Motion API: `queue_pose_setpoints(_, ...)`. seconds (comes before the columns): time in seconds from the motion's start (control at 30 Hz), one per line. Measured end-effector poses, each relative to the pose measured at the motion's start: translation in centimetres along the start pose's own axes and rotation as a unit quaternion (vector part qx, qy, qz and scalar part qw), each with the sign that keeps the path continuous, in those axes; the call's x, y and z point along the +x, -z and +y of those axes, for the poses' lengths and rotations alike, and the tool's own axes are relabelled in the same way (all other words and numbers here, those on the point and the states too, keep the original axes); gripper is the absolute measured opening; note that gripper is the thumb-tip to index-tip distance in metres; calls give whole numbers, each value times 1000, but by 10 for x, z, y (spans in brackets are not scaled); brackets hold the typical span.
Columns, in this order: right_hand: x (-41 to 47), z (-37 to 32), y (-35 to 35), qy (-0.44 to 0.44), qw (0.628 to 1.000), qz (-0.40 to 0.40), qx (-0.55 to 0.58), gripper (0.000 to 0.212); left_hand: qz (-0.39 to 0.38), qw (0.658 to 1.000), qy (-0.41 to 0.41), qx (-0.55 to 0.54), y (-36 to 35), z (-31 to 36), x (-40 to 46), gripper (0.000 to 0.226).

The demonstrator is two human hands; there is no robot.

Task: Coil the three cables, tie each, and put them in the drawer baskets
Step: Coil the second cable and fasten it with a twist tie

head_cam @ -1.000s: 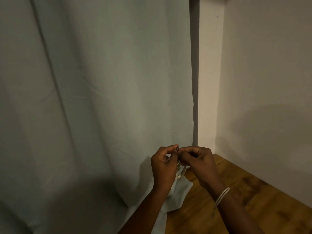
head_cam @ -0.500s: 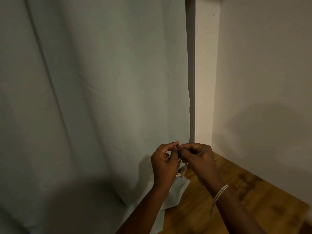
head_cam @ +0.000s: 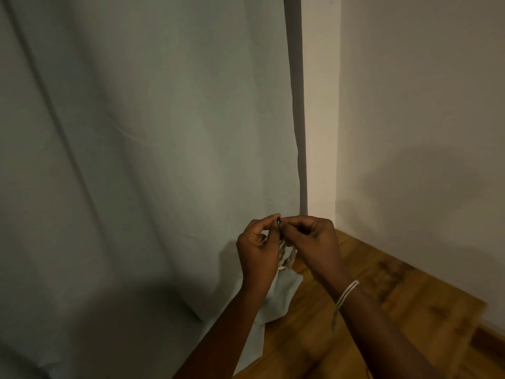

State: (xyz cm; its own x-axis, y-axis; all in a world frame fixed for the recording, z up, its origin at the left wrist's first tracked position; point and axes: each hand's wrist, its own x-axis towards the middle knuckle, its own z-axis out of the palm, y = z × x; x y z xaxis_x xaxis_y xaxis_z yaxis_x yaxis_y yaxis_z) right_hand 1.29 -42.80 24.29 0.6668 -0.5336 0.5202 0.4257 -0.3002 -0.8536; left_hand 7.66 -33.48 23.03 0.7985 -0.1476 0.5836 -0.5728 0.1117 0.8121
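Since half a second ago little has changed: the two hands keep the same pinch at the same spot, fingertips together, and the view has only drifted slightly, so the curtain edge and wall corner sit a touch further left in the frame.

Going left to right, a pale grey-green curtain [head_cam: 131, 160] fills the left and middle of the scene, hanging in long folds, its foot bunched on the floor near the person. Its right edge drops beside a narrow strip of cream wall [head_cam: 321, 105] at the far corner.

The left hand [head_cam: 258, 255] is raised in front of the curtain's lower part, thumb and forefinger closed on a small dark tie [head_cam: 278, 220] whose tip shows just above the fingers. Touching it on the right, the right hand [head_cam: 314, 244] is curled shut, pinching the same tie from the other side.

The coiled white cable [head_cam: 287, 255] hangs just below and between the two hands, its loops partly hidden behind the left palm; how the tie runs around it cannot be made out.

A white band [head_cam: 346, 292] circles the right wrist. Below and to the right lies the wooden floor [head_cam: 396, 310], meeting a plain wall on the far right.
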Motion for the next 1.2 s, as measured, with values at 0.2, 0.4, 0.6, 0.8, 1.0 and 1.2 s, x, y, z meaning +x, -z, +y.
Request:
queue_pose_setpoints(0.2, -1, 0, -2, 8, 1000, -5, -12, 14, 11, 1000, -7, 23, 0, -2, 2, 16)
queue_pose_setpoints(0.4, 1, 4, -2, 1, 999, -8, -51, 12, 25, 999, 39, 19, -1, -4, 2, 14)
queue_pose_setpoints(0.6, 4, 6, -1, -36, 998, -21, -54, 11, 40, 997, 73, 6, 0, -10, -2, 13)
queue_pose_setpoints(0.8, 5, 11, 1, -79, 996, -16, -25, 16, 3, 999, 44, 25, 4, -12, -1, 10)
queue_pose_setpoints(1.0, 4, 10, 4, -86, 994, -56, 25, 18, -33, 998, 12, 59, 11, -20, 0, 6)
queue_pose_setpoints(1.2, 7, 9, 6, -146, 980, -66, 116, 12, -40, 998, 31, 34, 12, -26, 3, 13)
